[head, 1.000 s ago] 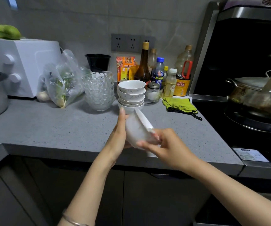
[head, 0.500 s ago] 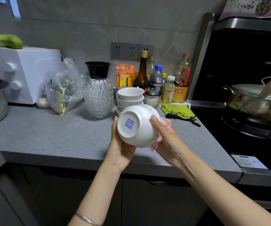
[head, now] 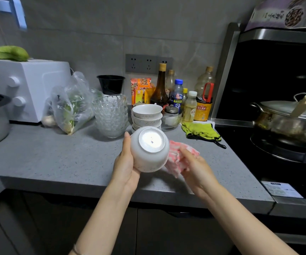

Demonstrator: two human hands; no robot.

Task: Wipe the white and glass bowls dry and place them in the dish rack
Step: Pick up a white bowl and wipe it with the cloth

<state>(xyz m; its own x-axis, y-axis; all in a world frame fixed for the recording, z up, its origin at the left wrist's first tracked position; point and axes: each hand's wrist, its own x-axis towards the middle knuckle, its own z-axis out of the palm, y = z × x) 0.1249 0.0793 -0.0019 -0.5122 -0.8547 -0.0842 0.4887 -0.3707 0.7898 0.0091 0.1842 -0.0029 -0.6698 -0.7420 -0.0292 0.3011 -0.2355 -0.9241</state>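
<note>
**Q:** What sits on the worktop, starting from the left?

**A:** Left of centre is a stack of clear patterned glass bowls (head: 110, 116). Just to its right is a stack of white ceramic bowls (head: 146, 115). Both stand upright near the back of the grey speckled counter (head: 56, 159).

**Q:** Where are the hands?

**A:** At centre frame, in front of the stacks, the left hand (head: 125, 162) holds a single white bowl (head: 149, 150) above the counter. The thumb lies up the bowl's left side and the palm cups it from below. The bowl's base faces the camera and its mouth is turned away. Touching its lower right side is a bunched pink-and-white cloth (head: 180, 156). The right hand (head: 196, 168) has its fingers curled round the cloth.

**Q:** What does the next move depend on?

**A:** The bowl lies directly left of the cloth hand and already touches the cloth. Wiping the outer wall probably needs only a short sweep leftward while the left hand turns the bowl.

**Q:** What can't be made out?

**A:** The left fingers are hidden behind the bowl. Glare washes out the base, and the bowl's inside is not visible. No dish rack appears in the frame, so which way the bowl must travel cannot be told.
</note>
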